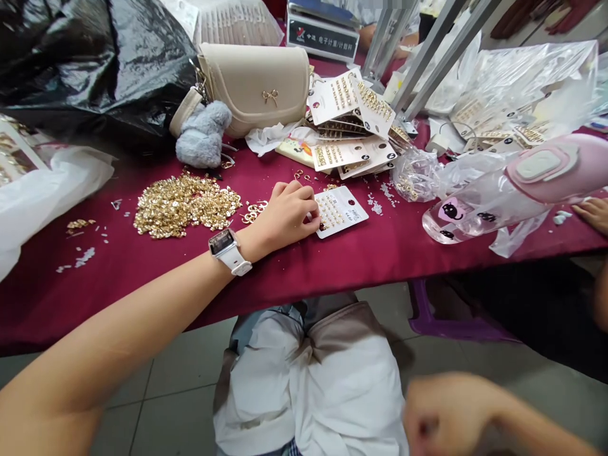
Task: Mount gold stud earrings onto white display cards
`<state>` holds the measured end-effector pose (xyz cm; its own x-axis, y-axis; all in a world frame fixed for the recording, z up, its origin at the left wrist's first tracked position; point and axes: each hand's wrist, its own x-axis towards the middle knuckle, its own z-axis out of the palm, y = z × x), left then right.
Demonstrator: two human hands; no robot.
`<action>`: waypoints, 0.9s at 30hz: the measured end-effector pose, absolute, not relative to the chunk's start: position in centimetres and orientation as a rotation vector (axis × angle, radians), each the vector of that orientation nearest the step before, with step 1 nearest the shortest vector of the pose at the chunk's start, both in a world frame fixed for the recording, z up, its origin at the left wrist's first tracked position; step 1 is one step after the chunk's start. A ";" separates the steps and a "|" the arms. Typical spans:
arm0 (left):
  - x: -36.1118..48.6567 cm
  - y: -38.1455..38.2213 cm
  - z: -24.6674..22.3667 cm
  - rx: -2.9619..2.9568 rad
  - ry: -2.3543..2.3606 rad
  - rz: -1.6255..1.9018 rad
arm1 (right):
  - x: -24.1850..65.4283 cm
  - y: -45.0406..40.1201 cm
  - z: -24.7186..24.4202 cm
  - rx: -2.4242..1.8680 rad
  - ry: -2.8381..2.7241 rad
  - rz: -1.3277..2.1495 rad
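Crimson-covered surface [190, 285]; left hand [285, 218], fingers [308, 212] curled against stud-earring card [344, 212] edge, grip unclear (card likely light, stiff; hold by edge). Loose gold studs [187, 206] left of fingers. Right hand [446, 418] blurred below surface, its state unclear.

The left wrist [244, 244] wears a square white-strapped smartwatch [228, 251], above white-and-beige clothing [304, 380].

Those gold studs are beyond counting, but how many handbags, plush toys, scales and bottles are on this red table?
Beige handbag: 1
Grey plush toy: 1
Electronic counting scale: 1
Clear plastic bottle: 1
Total: 4
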<state>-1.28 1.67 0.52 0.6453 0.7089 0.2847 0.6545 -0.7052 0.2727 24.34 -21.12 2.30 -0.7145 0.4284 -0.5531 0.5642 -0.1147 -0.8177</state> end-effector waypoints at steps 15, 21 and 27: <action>-1.2 2.0 0.4 2.788 1.037 0.497 | 25.5 -2.4 -0.9 2.493 2.607 0.031; -0.9 2.0 0.2 2.806 1.010 0.517 | 25.3 -2.5 -1.4 2.287 2.747 0.316; -1.0 2.1 0.2 2.818 0.982 0.550 | 25.1 -1.8 -1.6 2.265 2.674 0.327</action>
<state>-0.97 2.09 0.16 0.7257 0.6187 0.3009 0.5800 -0.7854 0.2163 25.06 -1.76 -1.60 -0.1305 0.9091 0.3955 0.9776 0.1844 -0.1012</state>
